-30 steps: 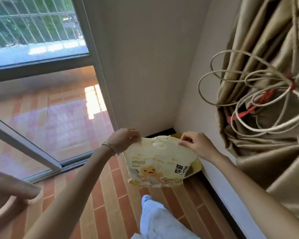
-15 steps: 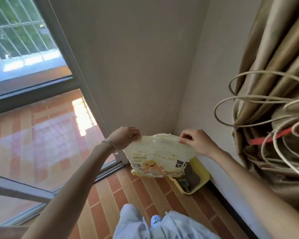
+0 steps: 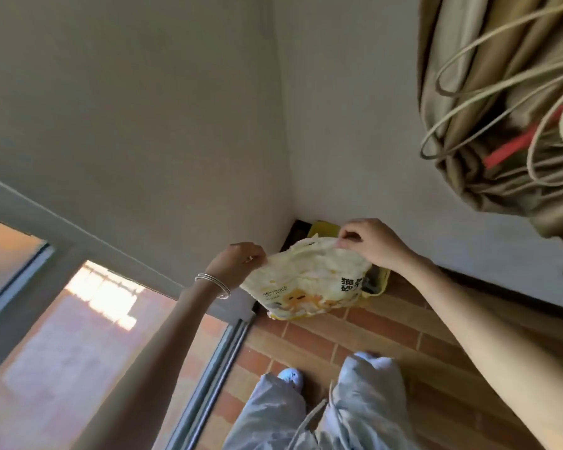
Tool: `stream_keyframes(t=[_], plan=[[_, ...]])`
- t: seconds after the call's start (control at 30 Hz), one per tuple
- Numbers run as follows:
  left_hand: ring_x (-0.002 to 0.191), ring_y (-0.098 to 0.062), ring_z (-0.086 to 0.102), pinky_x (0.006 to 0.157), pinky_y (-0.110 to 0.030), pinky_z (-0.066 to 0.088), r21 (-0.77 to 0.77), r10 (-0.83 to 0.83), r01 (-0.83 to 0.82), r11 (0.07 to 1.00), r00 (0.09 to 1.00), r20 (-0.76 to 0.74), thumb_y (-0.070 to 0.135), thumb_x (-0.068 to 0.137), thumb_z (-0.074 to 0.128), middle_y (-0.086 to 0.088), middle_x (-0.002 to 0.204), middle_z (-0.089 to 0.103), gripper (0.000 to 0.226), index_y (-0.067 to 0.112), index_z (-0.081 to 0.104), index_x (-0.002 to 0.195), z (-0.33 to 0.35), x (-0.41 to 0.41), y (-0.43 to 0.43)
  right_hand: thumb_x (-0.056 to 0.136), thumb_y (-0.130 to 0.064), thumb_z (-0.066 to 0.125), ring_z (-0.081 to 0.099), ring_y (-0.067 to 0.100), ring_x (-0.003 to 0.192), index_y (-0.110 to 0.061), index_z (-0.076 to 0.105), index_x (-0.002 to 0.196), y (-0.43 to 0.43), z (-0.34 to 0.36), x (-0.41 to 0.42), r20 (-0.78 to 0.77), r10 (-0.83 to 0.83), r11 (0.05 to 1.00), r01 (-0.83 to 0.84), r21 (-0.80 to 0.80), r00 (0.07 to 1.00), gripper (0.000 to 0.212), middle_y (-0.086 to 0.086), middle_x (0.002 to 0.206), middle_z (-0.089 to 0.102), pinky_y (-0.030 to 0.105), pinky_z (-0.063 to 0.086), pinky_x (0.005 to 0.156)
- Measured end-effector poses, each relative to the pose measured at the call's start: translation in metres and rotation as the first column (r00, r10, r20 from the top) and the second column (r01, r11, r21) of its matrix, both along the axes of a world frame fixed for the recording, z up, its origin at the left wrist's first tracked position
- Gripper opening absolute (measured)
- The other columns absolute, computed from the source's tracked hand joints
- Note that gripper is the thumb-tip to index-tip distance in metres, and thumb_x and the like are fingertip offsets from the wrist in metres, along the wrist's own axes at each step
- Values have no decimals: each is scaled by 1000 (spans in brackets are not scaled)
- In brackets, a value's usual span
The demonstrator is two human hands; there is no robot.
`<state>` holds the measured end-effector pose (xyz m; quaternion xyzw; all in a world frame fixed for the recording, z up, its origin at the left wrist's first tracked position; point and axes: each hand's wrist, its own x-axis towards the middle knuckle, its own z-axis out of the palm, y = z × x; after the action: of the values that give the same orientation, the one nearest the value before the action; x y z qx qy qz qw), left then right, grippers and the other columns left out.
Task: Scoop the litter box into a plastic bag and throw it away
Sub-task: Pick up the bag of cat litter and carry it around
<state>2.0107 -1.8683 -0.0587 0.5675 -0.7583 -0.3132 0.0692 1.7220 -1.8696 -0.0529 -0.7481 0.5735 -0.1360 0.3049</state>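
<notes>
Item: cat-litter bag (image 3: 309, 284), pale yellow plastic with a cartoon figure and dark print, crumpled and slack. We hold it in the air by its top edge, above the brick-pattern floor (image 3: 387, 339) in the room corner. Our left hand (image 3: 241, 261) is closed in a pinch on the upper left corner; our right hand (image 3: 371, 241) is closed in a pinch on the upper right edge.

Change from half a second ago: the grip is the same, but our view has swung, so the bag now sits lower and further right in the picture, and it covers more of the tray behind it.

Behind the bag: yellow litter box (image 3: 379, 280), on the floor against the wall, mostly hidden by the bag; only its far rim and right end show.

Surroundings: silver bangles (image 3: 213, 284) on the left wrist; sliding glass door (image 3: 88, 319) at left; tan curtain (image 3: 507, 102) bundled with looped cord (image 3: 488, 76) at upper right; our pale trousers (image 3: 322, 414) and one shoe (image 3: 290, 376) below.
</notes>
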Motion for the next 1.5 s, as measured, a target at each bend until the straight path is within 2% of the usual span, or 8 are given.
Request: stream_keyframes(t=[0.13, 0.3, 0.47, 0.7, 1.03, 1.2, 1.33, 1.5], plan=[[69, -16, 49, 61, -10, 32, 25, -116, 119, 993, 990, -79, 30, 74, 47, -3, 76, 58, 36, 1, 68, 84, -21, 8, -12, 85, -34, 64, 55, 17, 65, -28, 58, 72, 22, -16, 15, -36, -120, 990, 122, 69, 992, 16, -8, 69, 59, 36, 43, 61], [78, -22, 56, 70, -26, 37, 91, -207, 206, 974, 978, -6, 31, 79, 51, -4, 84, 64, 29, 10, 70, 88, -48, 6, -20, 84, -27, 66, 45, -4, 59, -19, 64, 76, 49, -49, 20, -49, -219, 965, 224, 137, 974, 11, -19, 65, 50, 13, 31, 54], [88, -27, 59, 77, -29, 40, 161, -241, 234, 959, 970, 28, 15, 89, 58, -10, 94, 67, 13, 9, 70, 90, -101, -8, -31, 83, -25, 68, 54, 13, 65, -14, 65, 79, 58, -104, 18, -39, -333, 919, 334, 208, 942, 13, -7, 70, 59, 32, 38, 58], [98, -26, 57, 85, -31, 41, 265, -248, 232, 936, 968, 29, 14, 91, 56, -11, 103, 66, 18, 4, 68, 98, -229, -47, -48, 88, -28, 61, 38, -3, 48, -14, 65, 81, 47, -237, -7, -118, -322, 915, 341, 216, 939, 15, -18, 55, 45, 21, 22, 45], [95, -23, 59, 85, -33, 44, 262, -311, 295, 919, 950, 19, 14, 92, 54, -7, 100, 66, 17, 6, 68, 99, -442, -90, -71, 87, -24, 63, 52, 8, 59, -14, 68, 85, 33, -439, -49, -120, -344, 912, 362, 192, 931, 11, -6, 76, 64, 24, 36, 49], [90, -22, 60, 82, -38, 48, 141, -326, 317, 938, 944, 45, 19, 91, 56, -4, 96, 67, 16, 13, 69, 96, -519, -107, -90, 87, -26, 63, 60, 12, 70, -18, 69, 84, 21, -515, -67, -134, -368, 917, 383, 111, 920, 11, -8, 81, 66, 41, 52, 62], [89, -25, 61, 79, -42, 49, -112, -257, 256, 960, 966, 3, 22, 91, 56, -3, 95, 67, 15, 15, 69, 94, -554, -126, -119, 83, -23, 67, 61, 26, 87, -13, 71, 96, 3, -550, -82, -71, -484, 865, 465, -188, 872, 17, 6, 93, 67, 41, 49, 72], [103, -42, 51, 82, -55, 47, -535, -79, 49, 844, 996, -34, 18, 78, 72, -20, 113, 57, 40, 6, 61, 114, -600, -149, -160, 75, -29, 74, 26, 20, 138, -13, 14, 148, -23, -598, -105, 97, -647, 735, 652, -187, 756, 96, 10, 151, 25, 30, 24, 111]])
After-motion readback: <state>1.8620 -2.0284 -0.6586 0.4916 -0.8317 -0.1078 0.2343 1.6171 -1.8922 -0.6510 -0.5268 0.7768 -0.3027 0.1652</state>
